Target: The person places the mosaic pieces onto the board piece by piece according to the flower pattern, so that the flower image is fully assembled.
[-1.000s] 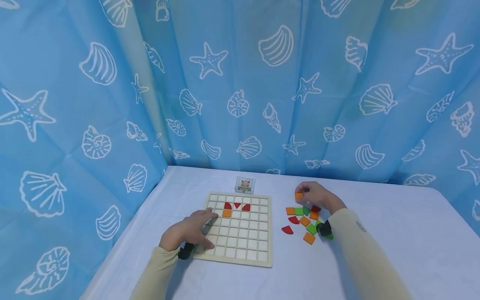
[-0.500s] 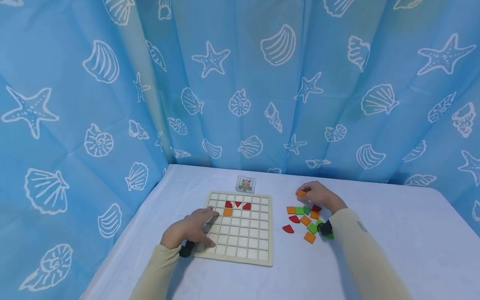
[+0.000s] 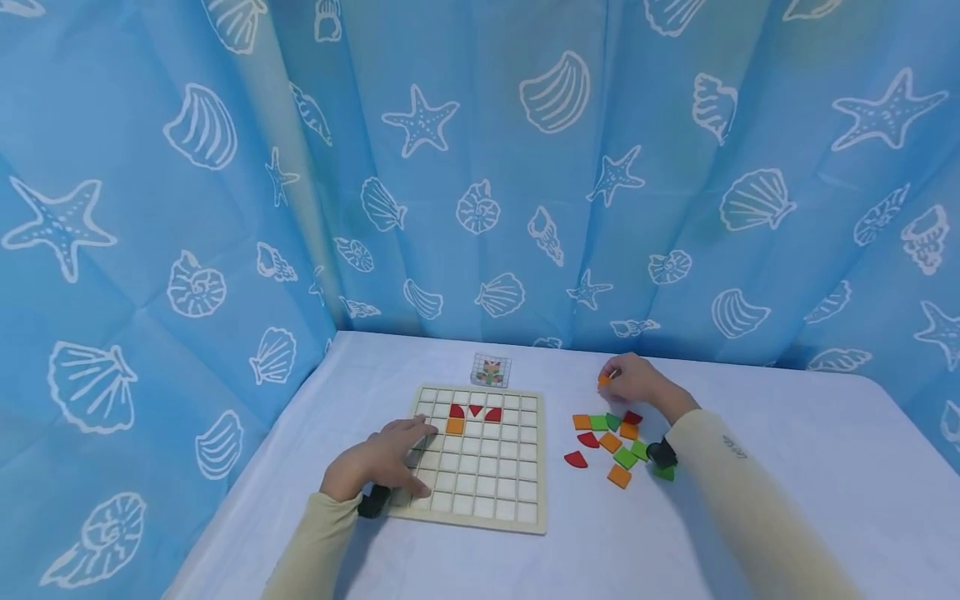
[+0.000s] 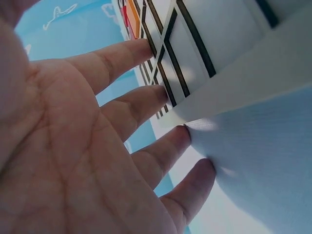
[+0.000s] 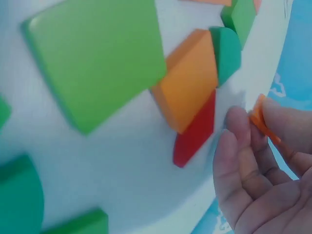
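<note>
Orange tile (image 5: 259, 112) nearer curtain (image 3: 480, 150) — tilted edgewise | right fingers (image 5: 226, 158) pinch it | left fingers (image 4: 117, 58) spread

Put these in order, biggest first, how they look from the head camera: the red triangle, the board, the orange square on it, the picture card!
1. Board
2. Picture card
3. Orange square
4. Red triangle
</note>
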Tool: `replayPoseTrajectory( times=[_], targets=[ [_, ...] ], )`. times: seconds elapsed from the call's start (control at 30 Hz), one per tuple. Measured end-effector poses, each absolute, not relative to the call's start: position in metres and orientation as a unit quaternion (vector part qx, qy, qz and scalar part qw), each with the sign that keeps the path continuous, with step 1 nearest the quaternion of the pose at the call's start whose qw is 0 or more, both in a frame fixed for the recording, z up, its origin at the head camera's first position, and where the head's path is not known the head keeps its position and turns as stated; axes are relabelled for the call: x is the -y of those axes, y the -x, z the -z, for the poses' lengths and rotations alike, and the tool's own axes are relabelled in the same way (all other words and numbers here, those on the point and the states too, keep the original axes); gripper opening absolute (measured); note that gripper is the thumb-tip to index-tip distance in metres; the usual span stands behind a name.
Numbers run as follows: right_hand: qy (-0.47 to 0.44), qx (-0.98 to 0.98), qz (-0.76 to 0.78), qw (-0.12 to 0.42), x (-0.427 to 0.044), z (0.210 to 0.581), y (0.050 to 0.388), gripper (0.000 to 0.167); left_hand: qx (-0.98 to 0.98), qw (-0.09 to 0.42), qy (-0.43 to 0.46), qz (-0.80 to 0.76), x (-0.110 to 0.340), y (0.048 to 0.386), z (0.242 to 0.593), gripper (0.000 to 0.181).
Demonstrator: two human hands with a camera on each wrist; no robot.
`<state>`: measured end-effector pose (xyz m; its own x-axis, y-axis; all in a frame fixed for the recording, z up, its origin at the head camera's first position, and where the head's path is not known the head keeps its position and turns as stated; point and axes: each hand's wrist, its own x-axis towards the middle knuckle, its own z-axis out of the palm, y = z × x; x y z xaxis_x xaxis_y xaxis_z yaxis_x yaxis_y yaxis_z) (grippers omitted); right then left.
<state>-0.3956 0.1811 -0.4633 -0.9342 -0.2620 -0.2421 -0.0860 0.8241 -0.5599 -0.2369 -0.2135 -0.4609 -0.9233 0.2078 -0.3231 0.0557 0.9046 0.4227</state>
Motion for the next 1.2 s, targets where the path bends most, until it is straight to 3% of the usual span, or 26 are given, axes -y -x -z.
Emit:
replayPoseTrajectory(
  times=[0.3,0.63,0.83,1.2],
  targets=[
    [0.126,-0.961,0.211,0.130,-0.180,0.458,0.393,0.029,-0.960,0.176,-0.068,-0.206,0.214,0.236,0.465,0.088],
    [0.141,-0.961,0.235,0.028,-0.167,0.449,0.382,0.035,-0.960,0.177,-0.070,-0.205,0.213,0.236,0.462,0.088],
    [0.159,-0.960,0.229,-0.030,-0.151,0.449,0.375,0.022,-0.959,0.177,-0.082,-0.204,0.214,0.236,0.462,0.086],
    [0.192,-0.950,0.246,-0.033,-0.123,0.450,0.368,0.019,-0.961,0.172,-0.081,-0.202,0.215,0.236,0.462,0.087]
  ],
)
